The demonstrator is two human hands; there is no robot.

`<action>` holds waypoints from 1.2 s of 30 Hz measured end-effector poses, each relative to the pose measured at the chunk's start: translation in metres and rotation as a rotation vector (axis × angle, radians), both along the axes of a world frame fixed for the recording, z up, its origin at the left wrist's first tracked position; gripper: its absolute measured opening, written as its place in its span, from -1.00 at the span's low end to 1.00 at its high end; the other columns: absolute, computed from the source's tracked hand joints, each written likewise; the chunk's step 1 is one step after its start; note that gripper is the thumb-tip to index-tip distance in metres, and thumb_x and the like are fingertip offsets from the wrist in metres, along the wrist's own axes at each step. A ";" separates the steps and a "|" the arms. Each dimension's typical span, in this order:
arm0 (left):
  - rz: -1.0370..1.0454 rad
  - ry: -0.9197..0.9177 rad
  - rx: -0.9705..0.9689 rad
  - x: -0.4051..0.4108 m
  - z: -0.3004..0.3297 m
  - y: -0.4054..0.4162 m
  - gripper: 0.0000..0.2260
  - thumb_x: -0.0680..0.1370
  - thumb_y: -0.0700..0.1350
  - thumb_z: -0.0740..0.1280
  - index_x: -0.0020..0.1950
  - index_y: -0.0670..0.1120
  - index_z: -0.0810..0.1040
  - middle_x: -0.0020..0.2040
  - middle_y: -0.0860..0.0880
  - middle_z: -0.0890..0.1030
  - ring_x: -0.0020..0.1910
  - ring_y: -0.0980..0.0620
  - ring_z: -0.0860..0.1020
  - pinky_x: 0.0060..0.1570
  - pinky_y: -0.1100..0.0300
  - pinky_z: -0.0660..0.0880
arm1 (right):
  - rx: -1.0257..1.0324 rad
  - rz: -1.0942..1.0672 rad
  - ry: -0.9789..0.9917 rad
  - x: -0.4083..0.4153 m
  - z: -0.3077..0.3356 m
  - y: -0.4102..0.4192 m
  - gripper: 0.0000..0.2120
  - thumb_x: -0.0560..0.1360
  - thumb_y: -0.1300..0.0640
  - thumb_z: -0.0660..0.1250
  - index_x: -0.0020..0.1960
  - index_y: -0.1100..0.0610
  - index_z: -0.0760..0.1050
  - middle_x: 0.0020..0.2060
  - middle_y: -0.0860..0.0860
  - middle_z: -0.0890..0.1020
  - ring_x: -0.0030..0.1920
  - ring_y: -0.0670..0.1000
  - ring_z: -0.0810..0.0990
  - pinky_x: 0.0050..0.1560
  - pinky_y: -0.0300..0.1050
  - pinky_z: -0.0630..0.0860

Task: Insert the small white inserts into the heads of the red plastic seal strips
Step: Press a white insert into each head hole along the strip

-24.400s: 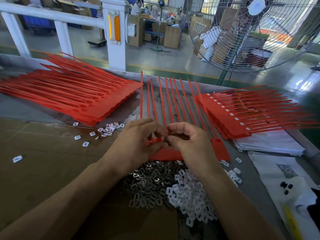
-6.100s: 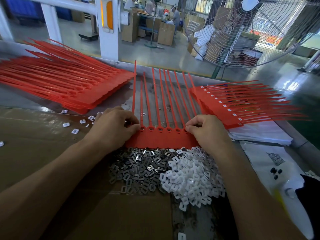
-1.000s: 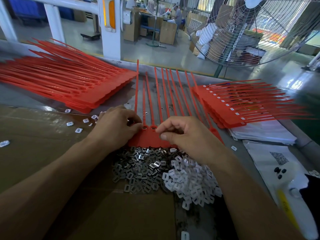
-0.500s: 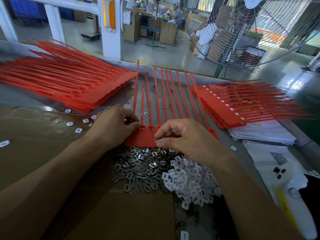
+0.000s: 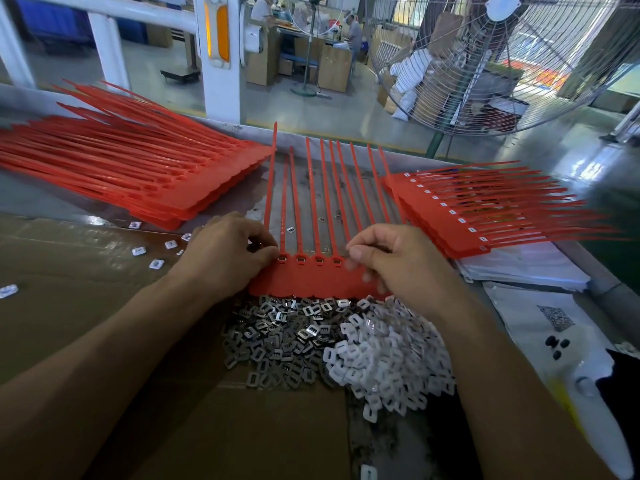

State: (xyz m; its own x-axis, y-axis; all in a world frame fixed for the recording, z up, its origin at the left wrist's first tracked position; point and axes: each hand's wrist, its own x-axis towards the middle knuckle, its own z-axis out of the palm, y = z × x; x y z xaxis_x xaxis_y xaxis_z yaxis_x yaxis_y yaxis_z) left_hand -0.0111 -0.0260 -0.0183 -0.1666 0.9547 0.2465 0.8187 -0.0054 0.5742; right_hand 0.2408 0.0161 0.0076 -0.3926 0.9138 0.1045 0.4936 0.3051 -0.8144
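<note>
A joined row of red seal strips (image 5: 311,278) lies in front of me, tails pointing away. Several heads at its left end show inserts seated in them. My left hand (image 5: 225,252) pinches the leftmost head, holding the row down. My right hand (image 5: 398,261) hovers over the heads further right with fingers curled, thumb and fingertips pinched together; whether they hold an insert is hidden. A heap of white inserts (image 5: 384,355) lies just below the row, beside a heap of grey metal clips (image 5: 280,334).
A thick stack of red strips (image 5: 138,174) lies at the left, another stack with white inserts (image 5: 485,209) at the right on white paper. Loose inserts (image 5: 156,252) dot the brown cardboard. A white bottle (image 5: 595,420) lies at the lower right. A big fan stands behind.
My right hand has moved right along the row, uncovering more heads with inserts in them. The left hand stays pinching the left end.
</note>
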 end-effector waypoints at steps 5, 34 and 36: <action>-0.002 0.006 0.000 -0.001 0.000 0.000 -0.96 0.51 0.11 0.45 -0.06 0.20 0.66 -0.03 0.06 0.55 0.03 -0.02 0.54 0.19 -0.09 0.48 | 0.009 -0.305 -0.144 0.038 0.001 0.019 -0.91 0.51 0.06 0.50 -0.18 -0.01 0.69 -0.39 -0.09 0.69 -0.39 -0.16 0.57 -0.33 -0.21 0.41; -0.003 0.016 0.014 0.000 0.000 -0.001 -0.97 0.51 0.11 0.44 -0.07 0.21 0.66 -0.05 0.10 0.54 0.01 0.00 0.53 0.17 -0.10 0.48 | -0.004 -0.411 -0.309 0.045 0.000 0.024 -0.81 0.57 0.13 0.43 -0.22 0.01 0.64 -0.31 -0.06 0.63 -0.31 -0.07 0.56 -0.33 -0.18 0.42; -0.002 0.017 0.014 0.000 0.000 -0.001 -0.97 0.51 0.11 0.45 -0.07 0.21 0.66 -0.05 0.10 0.53 0.01 0.01 0.53 0.17 -0.10 0.48 | -0.007 -0.424 -0.301 0.044 0.000 0.023 -0.81 0.56 0.13 0.45 -0.23 0.00 0.64 -0.31 -0.06 0.63 -0.32 -0.07 0.56 -0.34 -0.18 0.41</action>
